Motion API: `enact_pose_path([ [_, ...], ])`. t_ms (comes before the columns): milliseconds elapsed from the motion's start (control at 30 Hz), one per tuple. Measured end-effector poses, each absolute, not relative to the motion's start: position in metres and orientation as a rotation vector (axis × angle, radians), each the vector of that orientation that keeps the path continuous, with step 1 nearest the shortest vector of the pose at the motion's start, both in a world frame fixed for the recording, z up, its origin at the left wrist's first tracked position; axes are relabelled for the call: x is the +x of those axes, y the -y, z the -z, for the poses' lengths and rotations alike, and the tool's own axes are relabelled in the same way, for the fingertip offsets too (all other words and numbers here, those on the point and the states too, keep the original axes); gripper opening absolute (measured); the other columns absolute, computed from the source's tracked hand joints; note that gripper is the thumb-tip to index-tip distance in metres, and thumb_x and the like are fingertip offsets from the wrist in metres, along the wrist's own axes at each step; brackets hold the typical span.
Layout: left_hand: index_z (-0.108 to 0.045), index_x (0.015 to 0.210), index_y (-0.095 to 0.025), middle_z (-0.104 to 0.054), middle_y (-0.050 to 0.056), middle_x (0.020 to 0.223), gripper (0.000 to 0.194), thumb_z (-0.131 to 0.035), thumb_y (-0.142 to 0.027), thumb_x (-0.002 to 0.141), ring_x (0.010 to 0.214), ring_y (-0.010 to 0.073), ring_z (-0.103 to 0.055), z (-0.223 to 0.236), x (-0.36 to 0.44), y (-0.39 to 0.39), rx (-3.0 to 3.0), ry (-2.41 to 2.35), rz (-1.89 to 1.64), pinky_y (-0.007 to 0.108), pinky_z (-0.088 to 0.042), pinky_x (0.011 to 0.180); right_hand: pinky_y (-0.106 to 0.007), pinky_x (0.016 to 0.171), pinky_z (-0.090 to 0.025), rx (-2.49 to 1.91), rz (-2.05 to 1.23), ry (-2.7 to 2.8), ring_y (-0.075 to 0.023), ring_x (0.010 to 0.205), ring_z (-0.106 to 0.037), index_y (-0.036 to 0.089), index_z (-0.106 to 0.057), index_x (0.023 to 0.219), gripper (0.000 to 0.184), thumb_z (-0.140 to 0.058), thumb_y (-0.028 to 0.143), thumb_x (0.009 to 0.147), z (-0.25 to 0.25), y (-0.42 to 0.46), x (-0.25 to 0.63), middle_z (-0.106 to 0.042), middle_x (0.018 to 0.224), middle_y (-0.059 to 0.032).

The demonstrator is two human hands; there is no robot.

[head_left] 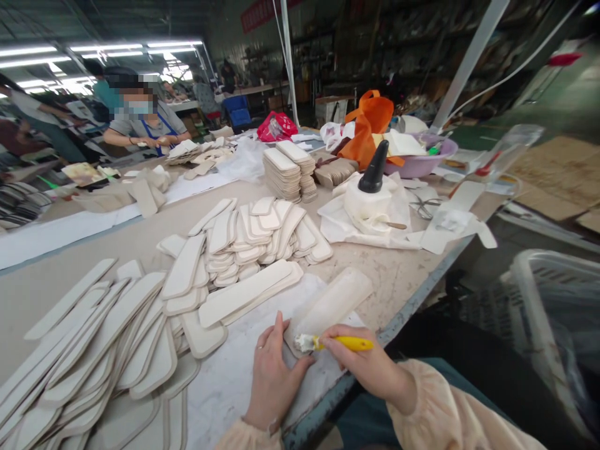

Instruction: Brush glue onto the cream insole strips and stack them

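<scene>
My right hand (359, 356) is closed around a glue brush (347, 342) with a yellow handle. The brush's white-coated bristles rest on the near end of a long, pale, round-ended panel (332, 303) that looks wet. My left hand (274, 369) is spread at that panel's near left corner, thumb and forefinger against its edges. Under both lies a white sheet (234, 381), stained in places. Left of my hands, loose cream panels (135, 331) are heaped, and more lie in a pile (253, 234) beyond.
A white tub with a black cone (374, 169) sits on crumpled sheeting. Stacked panels (284, 172), an orange bag (368, 134) and a purple basin (424, 156) stand farther back. A white basket (534, 300) is right of the table edge. A masked co-worker (145, 119) sits across the table.
</scene>
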State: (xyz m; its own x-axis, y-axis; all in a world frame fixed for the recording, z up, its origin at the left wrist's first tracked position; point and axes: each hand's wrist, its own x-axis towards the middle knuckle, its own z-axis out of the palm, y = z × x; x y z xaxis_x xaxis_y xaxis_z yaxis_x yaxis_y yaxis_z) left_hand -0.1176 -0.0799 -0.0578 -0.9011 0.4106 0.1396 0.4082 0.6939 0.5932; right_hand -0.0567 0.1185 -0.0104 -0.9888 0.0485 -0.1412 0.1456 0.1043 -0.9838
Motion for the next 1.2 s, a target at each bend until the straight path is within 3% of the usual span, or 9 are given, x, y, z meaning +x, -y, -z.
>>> enact_pose_path([
  [233, -0.021, 0.146, -0.017, -0.059, 0.011, 0.123, 0.093, -0.073, -0.035, 0.07, 0.116, 0.0281, -0.05, 0.056, -0.116, 0.08, 0.708, -2.896, -1.021, 0.048, -0.04, 0.1, -0.02, 0.052, -0.037, 0.445, 1.985, -2.52, -0.0086, 0.053, -0.046, 0.016, -0.065, 0.082, 0.026, -0.054, 0.04, 0.088, 0.006, -0.141, -0.06, -0.05, 0.059, 0.0026],
  [400, -0.018, 0.146, -0.018, -0.059, 0.012, 0.122, 0.095, -0.073, -0.035, 0.071, 0.116, 0.029, -0.051, 0.056, -0.116, 0.08, 0.726, -2.893, -1.034, 0.049, -0.041, 0.099, -0.02, 0.05, -0.037, 0.177, 1.979, -2.34, -0.0086, 0.052, -0.045, 0.016, -0.065, 0.08, 0.027, -0.053, 0.039, 0.089, 0.005, -0.127, -0.058, -0.05, 0.058, 0.0024],
  [600, -0.02, 0.145, -0.017, -0.058, 0.011, 0.123, 0.093, -0.073, -0.034, 0.071, 0.117, 0.0281, -0.049, 0.057, -0.117, 0.079, 0.716, -2.893, -0.997, 0.049, -0.04, 0.1, -0.02, 0.053, -0.038, 0.428, 1.972, -2.581, -0.0083, 0.054, -0.046, 0.017, -0.065, 0.081, 0.025, -0.054, 0.038, 0.089, 0.005, -0.139, -0.066, -0.052, 0.061, 0.0025],
  [833, -0.021, 0.146, -0.017, -0.06, 0.01, 0.121, 0.09, -0.071, -0.036, 0.073, 0.115, 0.0275, -0.051, 0.059, -0.118, 0.08, 0.702, -2.903, -0.988, 0.048, -0.042, 0.099, -0.019, 0.053, -0.04, 0.196, 2.055, -2.408, -0.0083, 0.054, -0.05, 0.016, -0.066, 0.083, 0.024, -0.052, 0.034, 0.089, 0.013, -0.11, -0.074, -0.055, 0.062, 0.0021],
  [1067, -0.022, 0.146, -0.015, -0.061, 0.01, 0.121, 0.086, -0.066, -0.037, 0.076, 0.117, 0.0293, -0.048, 0.064, -0.121, 0.082, 0.7, -2.926, -0.908, 0.051, -0.041, 0.1, -0.022, 0.057, -0.043, 0.502, 1.893, -2.797, -0.0109, 0.058, -0.053, 0.016, -0.065, 0.083, 0.025, -0.05, 0.036, 0.089, 0.018, -0.179, -0.089, -0.061, 0.07, -0.0002],
  [1200, -0.023, 0.146, -0.014, -0.062, 0.01, 0.122, 0.086, -0.066, -0.038, 0.076, 0.116, 0.0299, -0.048, 0.065, -0.122, 0.081, 0.693, -2.929, -0.906, 0.051, -0.042, 0.099, -0.024, 0.067, -0.046, 0.51, 1.706, -3.083, -0.0137, 0.071, -0.06, 0.018, -0.066, 0.09, 0.022, -0.051, 0.034, 0.089, 0.019, -0.214, -0.091, -0.066, 0.08, -0.0017],
])
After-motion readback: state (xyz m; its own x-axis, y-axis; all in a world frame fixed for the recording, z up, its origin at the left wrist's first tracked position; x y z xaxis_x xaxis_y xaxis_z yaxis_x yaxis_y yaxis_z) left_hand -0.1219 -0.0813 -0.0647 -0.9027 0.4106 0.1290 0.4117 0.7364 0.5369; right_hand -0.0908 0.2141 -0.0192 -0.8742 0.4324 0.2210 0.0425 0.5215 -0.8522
